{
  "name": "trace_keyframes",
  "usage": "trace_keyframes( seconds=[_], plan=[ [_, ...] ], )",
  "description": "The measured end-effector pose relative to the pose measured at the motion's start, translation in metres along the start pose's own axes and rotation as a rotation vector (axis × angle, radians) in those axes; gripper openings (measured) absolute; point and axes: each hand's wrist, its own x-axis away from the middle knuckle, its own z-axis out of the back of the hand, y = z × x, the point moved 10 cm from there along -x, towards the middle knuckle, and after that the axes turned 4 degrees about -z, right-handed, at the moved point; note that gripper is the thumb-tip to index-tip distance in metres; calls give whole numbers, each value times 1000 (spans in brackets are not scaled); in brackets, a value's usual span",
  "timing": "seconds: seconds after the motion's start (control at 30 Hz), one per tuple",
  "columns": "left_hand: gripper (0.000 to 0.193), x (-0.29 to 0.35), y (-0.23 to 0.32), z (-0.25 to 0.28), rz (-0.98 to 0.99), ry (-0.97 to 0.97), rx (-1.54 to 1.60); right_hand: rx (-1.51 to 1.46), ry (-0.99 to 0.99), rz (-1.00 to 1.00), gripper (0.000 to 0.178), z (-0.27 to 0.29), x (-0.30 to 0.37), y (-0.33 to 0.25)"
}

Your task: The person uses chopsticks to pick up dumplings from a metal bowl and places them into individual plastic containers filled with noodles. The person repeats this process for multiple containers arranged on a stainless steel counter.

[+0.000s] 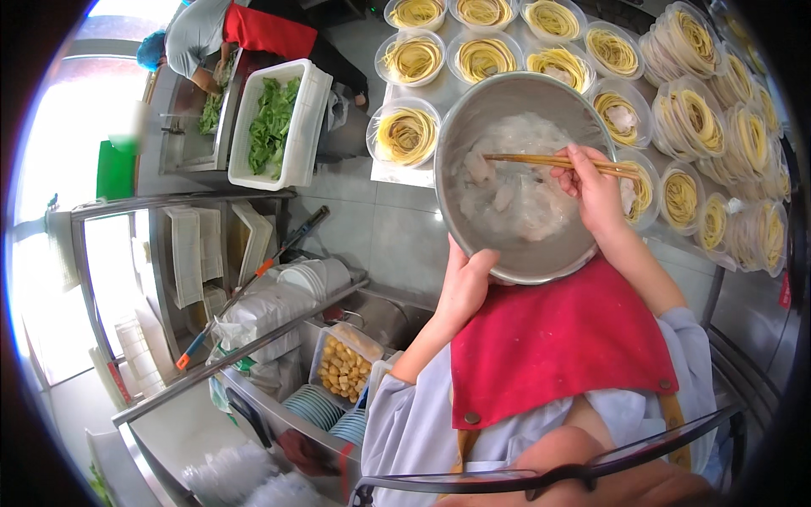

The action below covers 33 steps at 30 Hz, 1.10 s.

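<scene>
A large steel bowl [525,95] is held tilted in front of me, with wet, pale, translucent slices that look like raw fish or meat [528,203] inside. My left hand [466,286] grips the bowl's near-left rim, thumb over the edge. In my right hand [590,188] is a pair of wooden chopsticks [528,159], their tips among the slices at the bowl's left side. Round clear tubs with coiled yellow noodles [405,137] surround the bowl's far and right sides. A few, such as the noodle tub [623,118] right of the bowl, have a pale piece on top.
Stacked noodle tubs [688,118] crowd the right side. At the far left, a white crate [297,139] holds leafy greens, near a co-worker [198,38] bending over a sink. Below left are a box of yellowish chunks [342,367], stacked plates [314,406] and a long pole [253,289].
</scene>
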Motion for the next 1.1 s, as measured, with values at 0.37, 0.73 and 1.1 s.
trace_keyframes(
  seconds=[0.37, 0.73, 1.1],
  plan=[
    [58, -12, 7, -1, 21, -43, -55, -64, 119, 44, 25, 3, 10, -13],
    [60, -17, 32, 21, 5, -49, -134, -17, -5, 119, 27, -55, -15, -6],
    [44, -24, 25, 63, 107, 101, -35, -542, -166, -243, 26, -60, -28, 42]
  ],
)
